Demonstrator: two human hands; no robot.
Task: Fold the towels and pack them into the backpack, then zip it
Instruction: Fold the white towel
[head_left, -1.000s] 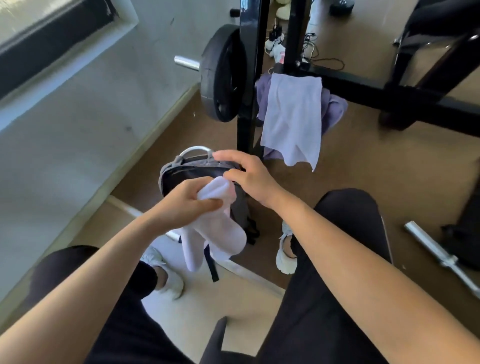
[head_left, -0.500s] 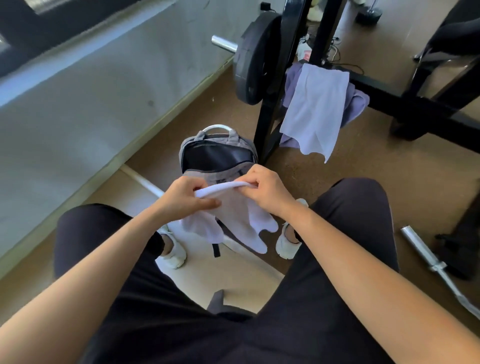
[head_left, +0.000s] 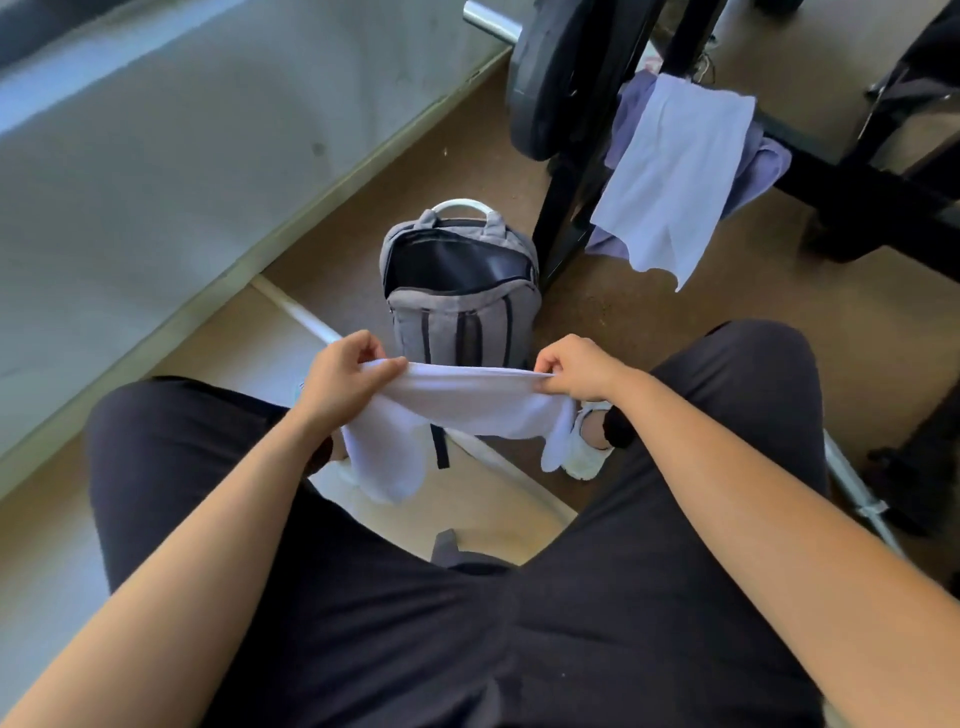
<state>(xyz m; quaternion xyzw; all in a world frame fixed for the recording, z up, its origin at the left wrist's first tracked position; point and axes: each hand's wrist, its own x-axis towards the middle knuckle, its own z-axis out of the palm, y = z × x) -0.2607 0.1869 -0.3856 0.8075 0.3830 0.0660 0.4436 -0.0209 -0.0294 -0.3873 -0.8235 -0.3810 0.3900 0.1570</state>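
At far left a grey wall (head_left: 156, 156) slopes down to the brown floor (head_left: 675, 338).

Our left hand (head_left: 345, 379) curls its fingers and thumb round one end of a white towel (head_left: 467, 402), pinching its top edge. The towel runs as a taut, bunched band between our two hands, above our knees, with loose corners hanging from each end.

Just behind its middle, a grey backpack (head_left: 462, 322) stands upright on the floor. Its main compartment is unzipped and gaping. The inside is dark, and we cannot tell whether anything is in it.

Our right hand (head_left: 576, 366) pinches the towel's other end, fingers curled tight.

Further right, a pale towel (head_left: 670, 176) lies over a purple towel (head_left: 763, 166). Both are draped on a black rack bar (head_left: 857, 182) beside a weight plate (head_left: 545, 78), unfolded.

We judge several risks from here:
- The held towel is gathered, not flat, so a fold made now would likely come out crooked and bulky.
- Either pinch could slip, dropping a corner onto the floor.
- The backpack stands free, so pushing a towel in one-handed could tip it over.
- A stray corner left at the opening could jam the zip.
- Because the draped towels overlap, pulling one may drag the other off the bar.
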